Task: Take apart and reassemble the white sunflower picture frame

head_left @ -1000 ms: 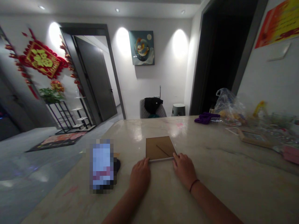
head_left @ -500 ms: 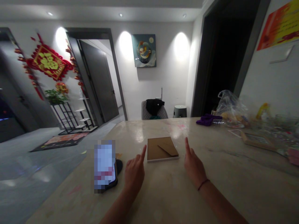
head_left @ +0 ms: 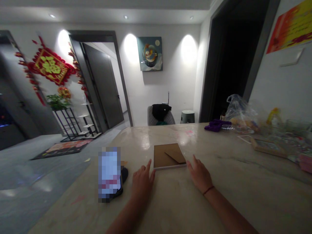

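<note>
A picture frame (head_left: 163, 155) lies face down on the pale marble-look table, its brown back and narrow stand flap upward and a white edge along the front. Just off its near left corner is my left hand (head_left: 142, 180), with the index finger and thumb apart and the other fingers bent. My right hand (head_left: 200, 175) is by the near right corner, its thumb close to the frame's edge; whether it touches I cannot tell. Neither hand holds anything. To the left of my left hand, a phone (head_left: 109, 172) with a blurred-out screen leans on a dark stand.
On the right of the table (head_left: 170, 208) are a purple cloth (head_left: 216, 125), a clear plastic bag (head_left: 240, 112), a wooden frame (head_left: 268, 147) and a pink item (head_left: 305, 162). Beyond the far edge stands a chair (head_left: 150, 117) with a black garment over it.
Both hands have drawn slightly toward me, with pointing fingers lowered and thumbs now spread out. My right hand has also shifted left toward the picture frame, which stays put.
</note>
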Action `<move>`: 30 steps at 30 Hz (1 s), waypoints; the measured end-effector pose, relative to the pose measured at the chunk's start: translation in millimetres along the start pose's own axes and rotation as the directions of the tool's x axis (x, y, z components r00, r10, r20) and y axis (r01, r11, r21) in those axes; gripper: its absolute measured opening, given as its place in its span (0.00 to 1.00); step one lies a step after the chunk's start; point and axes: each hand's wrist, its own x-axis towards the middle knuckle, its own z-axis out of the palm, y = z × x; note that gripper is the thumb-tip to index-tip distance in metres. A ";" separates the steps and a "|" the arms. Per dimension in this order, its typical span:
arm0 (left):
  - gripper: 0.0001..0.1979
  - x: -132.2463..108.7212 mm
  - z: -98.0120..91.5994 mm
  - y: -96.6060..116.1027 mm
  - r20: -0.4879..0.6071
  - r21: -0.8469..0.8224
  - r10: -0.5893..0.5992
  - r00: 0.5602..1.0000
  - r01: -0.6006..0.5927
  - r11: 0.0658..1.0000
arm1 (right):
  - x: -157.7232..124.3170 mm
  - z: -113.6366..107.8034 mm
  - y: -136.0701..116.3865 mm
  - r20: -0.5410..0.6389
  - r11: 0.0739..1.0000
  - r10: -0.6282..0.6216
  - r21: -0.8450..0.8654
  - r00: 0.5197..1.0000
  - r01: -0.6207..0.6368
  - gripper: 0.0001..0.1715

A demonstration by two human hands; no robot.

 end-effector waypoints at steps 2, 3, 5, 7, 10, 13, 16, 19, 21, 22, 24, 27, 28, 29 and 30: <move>0.20 -0.2 2.7 2.7 0.074 -0.018 0.008 0.997 -0.006 1.000 | 1.9 4.2 0.4 0.058 1.000 -0.017 0.011 0.998 0.016 0.25; 0.20 -0.2 3.5 3.8 0.095 -0.039 0.014 0.995 -0.010 0.999 | 2.8 6.0 0.3 0.084 0.999 -0.034 0.028 0.996 0.032 0.26; 0.19 -0.5 4.0 5.3 0.107 -0.075 0.029 0.994 -0.021 0.997 | 4.5 8.4 -0.1 0.109 0.995 -0.057 0.085 0.992 0.047 0.28; 0.19 -1.0 3.6 6.1 0.096 -0.092 0.037 0.995 -0.028 0.995 | 5.9 9.3 0.0 0.109 0.986 -0.047 0.166 0.993 0.029 0.27; 0.17 -2.1 2.6 6.9 0.081 -0.125 0.054 0.995 -0.044 0.991 | 7.2 9.1 2.3 0.142 0.947 0.023 0.314 0.990 -0.067 0.26; 0.16 -3.9 0.6 9.4 0.102 -0.167 0.078 0.992 -0.061 0.984 | 7.4 8.3 4.9 0.195 0.867 0.080 0.471 0.978 -0.164 0.25; 0.16 -8.1 -1.8 14.7 0.117 -0.226 0.103 0.988 -0.075 0.971 | 5.5 5.2 0.3 0.163 0.703 0.132 0.680 0.978 -0.208 0.27; 0.15 -15.3 -1.6 22.6 0.133 -0.323 0.200 0.971 -0.148 0.935 | 0.1 0.1 -13.0 0.031 0.557 0.168 0.821 0.985 -0.120 0.36; 0.15 -20.2 0.9 27.4 0.143 -0.379 0.318 0.937 -0.245 0.892 | -4.7 -1.9 -22.4 -0.049 0.550 0.153 0.834 0.987 -0.044 0.41; 0.15 -21.9 2.8 28.9 0.145 -0.400 0.366 0.919 -0.284 0.871 | -7.1 -2.1 -26.0 -0.060 0.564 0.123 0.826 0.991 -0.020 0.39; 0.17 -23.2 6.9 29.6 0.149 -0.432 0.416 0.897 -0.319 0.843 | -10.9 -1.2 -30.1 -0.049 0.598 0.044 0.801 0.998 0.013 0.29; 0.16 -19.5 10.3 25.1 0.128 -0.490 0.350 0.928 -0.248 0.836 | -13.3 -0.1 -29.6 -0.063 0.648 -0.037 0.758 0.997 0.072 0.19; 0.15 -17.4 9.9 22.9 0.111 -0.534 0.296 0.949 -0.194 0.823 | -13.5 -0.4 -28.6 -0.097 0.668 -0.054 0.736 0.994 0.108 0.17; 0.16 -15.1 8.5 20.8 0.097 -0.598 0.236 0.967 -0.133 0.791 | -13.5 -0.9 -27.8 -0.139 0.691 -0.082 0.706 0.987 0.157 0.16; 0.17 -12.9 6.3 19.1 0.098 -0.680 0.177 0.979 -0.064 0.730 | -13.5 -1.7 -27.2 -0.182 0.714 -0.125 0.666 0.975 0.216 0.16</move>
